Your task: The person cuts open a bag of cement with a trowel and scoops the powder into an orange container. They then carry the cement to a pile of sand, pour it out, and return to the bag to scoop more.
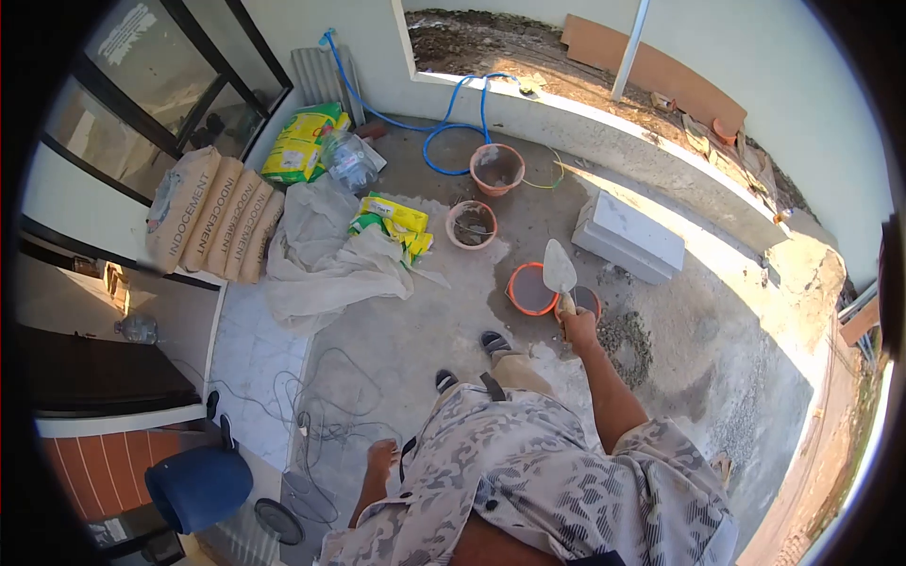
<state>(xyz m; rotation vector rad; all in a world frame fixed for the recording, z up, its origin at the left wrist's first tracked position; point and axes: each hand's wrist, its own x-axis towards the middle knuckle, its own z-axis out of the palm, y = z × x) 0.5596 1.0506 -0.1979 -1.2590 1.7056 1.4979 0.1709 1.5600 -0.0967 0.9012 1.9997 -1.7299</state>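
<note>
Out in front of the body, in the head view, the right hand (578,328) is closed around the handle of a brick trowel (560,267), whose pale, leaf-shaped blade points away from the person. Just left of this hand is an orange-rimmed bucket (531,288) filled with smooth grey mix, and right beneath the hand, partly hidden by it, is a second orange-rimmed bucket (588,302) with similar grey contents. Close to the right of the forearm, a patch of grey gravel (627,347) lies on the concrete floor (453,316). Beyond the hand and to its right are stacked pale blocks (630,236). Farther beyond it and to its left are two peach-coloured tubs, the nearer tub (471,224) and the farther tub (497,168), with a looped blue hose (427,151) past them. The left hand (382,455) hangs low beside the trousers; how its fingers stand cannot be told. Forward and to the left of it, a thin cable (300,420) lies in loose coils, and farther forward is a crumpled whitish sheet (316,255) beside upright INDOCEMENT sacks (215,212). Well to the left of that hand is a blue plastic barrel (203,488).
</note>
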